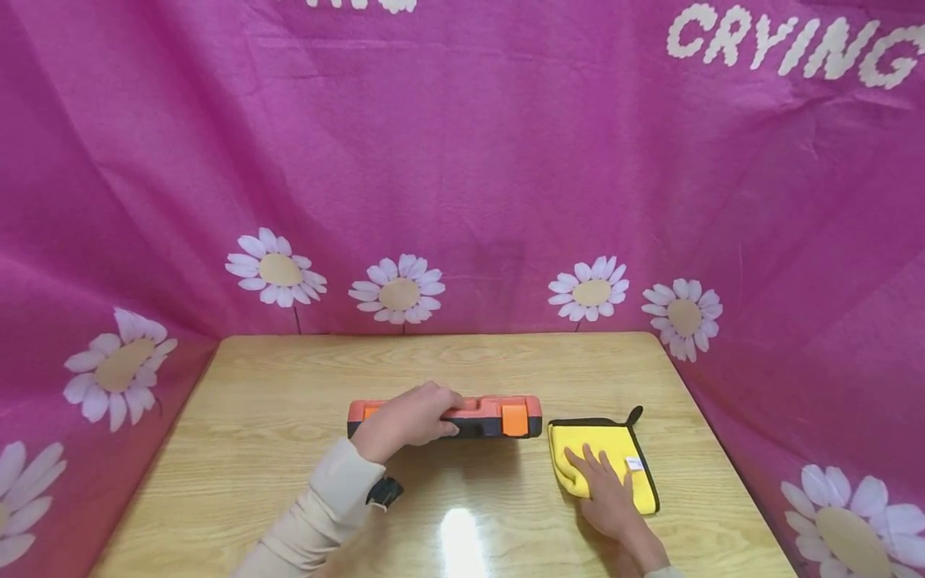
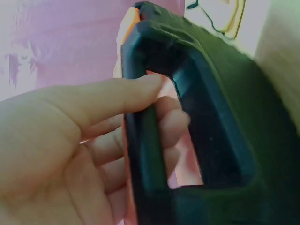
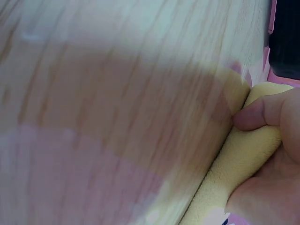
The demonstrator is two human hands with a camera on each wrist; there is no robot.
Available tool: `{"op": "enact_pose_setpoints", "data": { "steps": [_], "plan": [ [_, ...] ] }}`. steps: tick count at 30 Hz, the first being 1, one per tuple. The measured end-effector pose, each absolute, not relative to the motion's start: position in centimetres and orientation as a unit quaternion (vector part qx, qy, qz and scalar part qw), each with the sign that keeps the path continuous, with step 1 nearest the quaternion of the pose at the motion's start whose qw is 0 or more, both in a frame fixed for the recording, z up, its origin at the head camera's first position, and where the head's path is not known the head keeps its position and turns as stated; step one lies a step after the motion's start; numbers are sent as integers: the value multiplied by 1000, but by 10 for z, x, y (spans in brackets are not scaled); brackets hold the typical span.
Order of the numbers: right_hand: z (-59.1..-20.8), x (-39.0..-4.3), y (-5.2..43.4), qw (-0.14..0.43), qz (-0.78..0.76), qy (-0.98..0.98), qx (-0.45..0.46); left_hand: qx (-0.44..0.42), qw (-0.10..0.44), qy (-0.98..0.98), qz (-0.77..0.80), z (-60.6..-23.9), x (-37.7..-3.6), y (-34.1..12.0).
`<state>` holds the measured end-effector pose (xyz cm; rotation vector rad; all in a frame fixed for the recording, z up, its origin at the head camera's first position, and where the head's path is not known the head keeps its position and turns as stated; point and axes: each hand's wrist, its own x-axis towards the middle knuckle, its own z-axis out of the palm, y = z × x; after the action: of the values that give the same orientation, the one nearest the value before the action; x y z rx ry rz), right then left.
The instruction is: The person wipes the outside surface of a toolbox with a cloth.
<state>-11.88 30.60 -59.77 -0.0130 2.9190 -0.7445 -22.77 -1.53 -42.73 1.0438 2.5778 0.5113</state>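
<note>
An orange-red and black tool case (image 1: 482,408) with orange latches is near the middle of the wooden table, its narrow side toward the head camera. My left hand (image 1: 413,416) grips its handle. In the left wrist view, the fingers curl through the opening of the black handle (image 2: 152,150) and the thumb lies over it. To the right of the case lies a folded yellow cloth (image 1: 614,445) with black edging, a black loop and a small white tag. My right hand (image 1: 605,494) rests on it with fingers spread; its thumb (image 3: 253,117) presses the cloth's thick folded edge.
The wooden table (image 1: 289,377) reflects a bright light near its front. A magenta curtain (image 1: 462,160) printed with white daisies hangs behind it and on both sides. A dark band (image 1: 385,491) is on the left wrist.
</note>
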Motion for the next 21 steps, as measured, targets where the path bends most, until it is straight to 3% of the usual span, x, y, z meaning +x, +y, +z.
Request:
{"op": "enact_pose_setpoints", "data": {
  "steps": [21],
  "plan": [
    [-600,-119,306,60,-247,967,-4,372,225,893,112,-506,-188,6]
  ]
}}
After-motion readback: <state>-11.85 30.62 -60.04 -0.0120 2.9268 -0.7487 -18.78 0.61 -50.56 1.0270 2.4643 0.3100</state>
